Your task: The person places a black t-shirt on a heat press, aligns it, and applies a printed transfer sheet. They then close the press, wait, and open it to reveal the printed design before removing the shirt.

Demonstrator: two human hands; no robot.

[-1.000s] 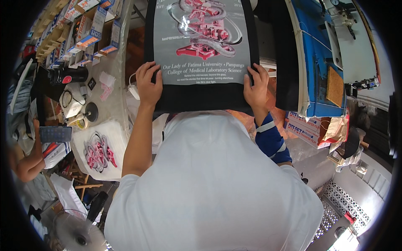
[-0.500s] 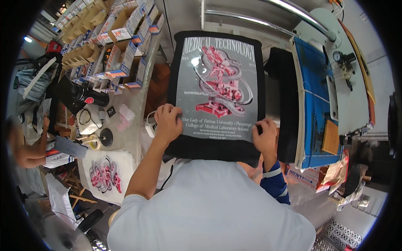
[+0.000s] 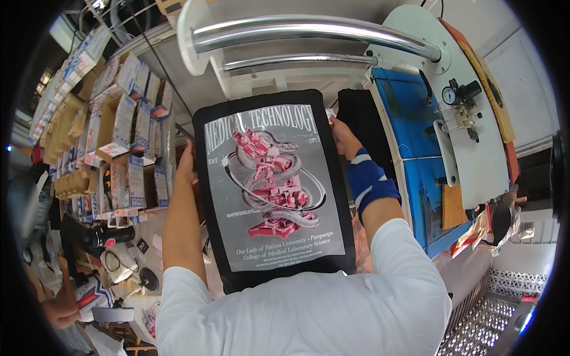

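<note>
A black shirt point(image 3: 285, 280) lies stretched flat in front of me, its edges rounded as if over a board. On it sits a glossy grey rectangular sheet point(image 3: 222, 237) with white lettering and a red-and-white picture of a microscope and a coiled snake. My left hand point(image 3: 186, 161) is closed at the shirt's left edge, its fingertips partly hidden. At the upper right edge, my right hand point(image 3: 344, 135) has its fingers bent in on the shirt side. A small pale pinkish piece shows by those fingertips; what it is I cannot make out. A blue band covers my right forearm.
Thick chrome bars point(image 3: 320, 37) cross beyond the shirt. A second black cloth piece point(image 3: 363, 127) and a blue press bed point(image 3: 409, 142) with a pressure gauge point(image 3: 450, 95) stand right. Cardboard boxes point(image 3: 119, 127) fill the left side, and another person's arm point(image 3: 65, 291) shows lower left.
Both my hands have slid away from me, from the shirt's near corners up along its sides. My view has shifted, so the shirt now sits lower and further left, slightly tilted.
</note>
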